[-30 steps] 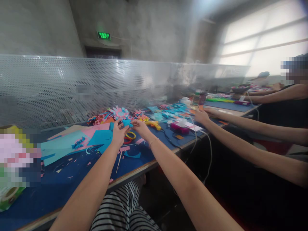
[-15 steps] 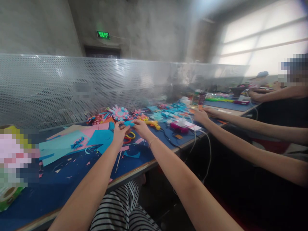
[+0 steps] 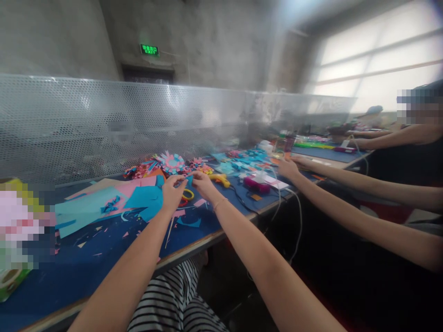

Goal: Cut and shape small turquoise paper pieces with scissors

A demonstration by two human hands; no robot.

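Note:
Between my two hands is a small piece of blue paper (image 3: 189, 180), raised a little over the table. My left hand (image 3: 173, 190) pinches its left side with thumb and fingers. Closed on its right side is my right hand (image 3: 203, 184). Much of the paper is hidden by my fingers. Just below the hands lie scissors (image 3: 188, 195) with yellow and red handles. Larger blue sheets (image 3: 143, 198) spread to the left of my left hand, beside a light teal sheet (image 3: 85, 210). A yellow glue gun (image 3: 220, 179) rests to the right of my right hand.
Paper flowers (image 3: 173, 162) pile up against the perforated metal divider (image 3: 86, 124). Paper scraps and a thin stick (image 3: 169, 233) lie near the table edge. At right stand a magenta power block (image 3: 256, 184) with cables and a co-worker's hands (image 3: 289, 167). A tape roll (image 3: 12, 279) sits far left.
The blue paper has turned between my fingers, and less of it shows now. My hands stay in nearly the same place.

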